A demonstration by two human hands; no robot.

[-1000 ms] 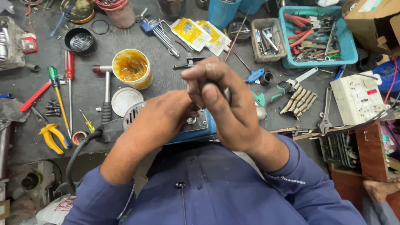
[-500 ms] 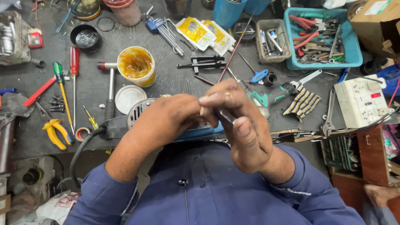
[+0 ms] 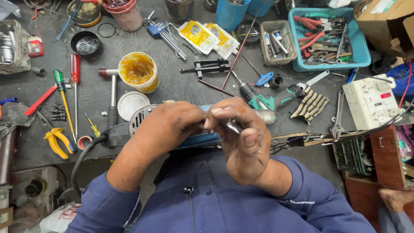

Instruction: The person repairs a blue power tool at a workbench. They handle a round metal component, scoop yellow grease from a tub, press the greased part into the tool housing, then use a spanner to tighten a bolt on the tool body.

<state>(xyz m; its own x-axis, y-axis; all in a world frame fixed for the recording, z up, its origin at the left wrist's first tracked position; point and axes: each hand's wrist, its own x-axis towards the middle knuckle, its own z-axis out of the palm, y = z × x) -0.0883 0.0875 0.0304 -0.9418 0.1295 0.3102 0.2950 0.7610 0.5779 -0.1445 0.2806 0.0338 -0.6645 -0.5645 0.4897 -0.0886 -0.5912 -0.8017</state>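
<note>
Power tool (image 3: 142, 123) — ribbed grey housing, blue body — under both hands.

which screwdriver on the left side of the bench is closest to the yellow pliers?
The small yellow-handled screwdriver, lying just right of the yellow pliers. The green-handled and red-handled ones have their handles farther up the bench.

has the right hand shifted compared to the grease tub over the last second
Cannot tell: the right hand appears lower against the grease tub, but the whole view has shifted too, so camera motion may explain it.
</note>
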